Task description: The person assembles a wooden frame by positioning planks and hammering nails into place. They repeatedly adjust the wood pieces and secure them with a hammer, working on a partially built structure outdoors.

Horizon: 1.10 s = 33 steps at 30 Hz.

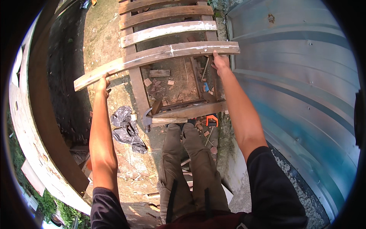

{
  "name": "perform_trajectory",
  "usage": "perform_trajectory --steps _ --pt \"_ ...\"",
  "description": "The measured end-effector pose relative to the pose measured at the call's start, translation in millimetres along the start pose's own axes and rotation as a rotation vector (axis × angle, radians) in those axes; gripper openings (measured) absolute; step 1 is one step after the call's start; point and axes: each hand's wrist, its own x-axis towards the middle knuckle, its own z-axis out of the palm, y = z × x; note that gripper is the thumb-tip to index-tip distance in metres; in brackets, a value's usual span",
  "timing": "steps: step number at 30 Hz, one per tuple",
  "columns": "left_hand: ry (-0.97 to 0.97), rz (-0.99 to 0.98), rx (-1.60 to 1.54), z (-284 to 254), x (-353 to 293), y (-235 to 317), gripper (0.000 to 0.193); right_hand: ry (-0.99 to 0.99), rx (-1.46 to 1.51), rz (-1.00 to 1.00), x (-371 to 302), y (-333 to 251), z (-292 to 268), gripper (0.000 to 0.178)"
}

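Observation:
A long wooden plank with white paint streaks lies crosswise over a slatted wooden frame, its left end jutting well past the frame. My left hand is closed around the near edge toward that left end. Near the other end, my right hand grips the plank with the thumb on top; its fingers are partly hidden below. Beyond the plank, a whitish slat spans the frame. At the frame's near end, a claw hammer with a wooden handle rests by the end rail.
Corrugated metal sheeting rises along the right. A black plastic bag lies left of the hammer. An orange-handled tool sits near my feet. Wood scraps litter the ground inside the frame. A curved pale wall edge borders the left.

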Motion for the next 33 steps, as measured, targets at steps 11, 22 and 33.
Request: perform_trajectory --steps 11,22,33 --pt "0.307 0.573 0.753 109 -23 -29 0.105 0.227 0.221 0.023 51 28 -43 0.09" --pt "0.064 0.579 0.695 103 -72 -38 0.093 0.119 0.654 -0.023 77 -18 -57 0.075" --pt "-0.081 0.282 -0.425 107 -150 -79 0.088 -0.054 0.61 -0.657 -172 -34 -70 0.054"
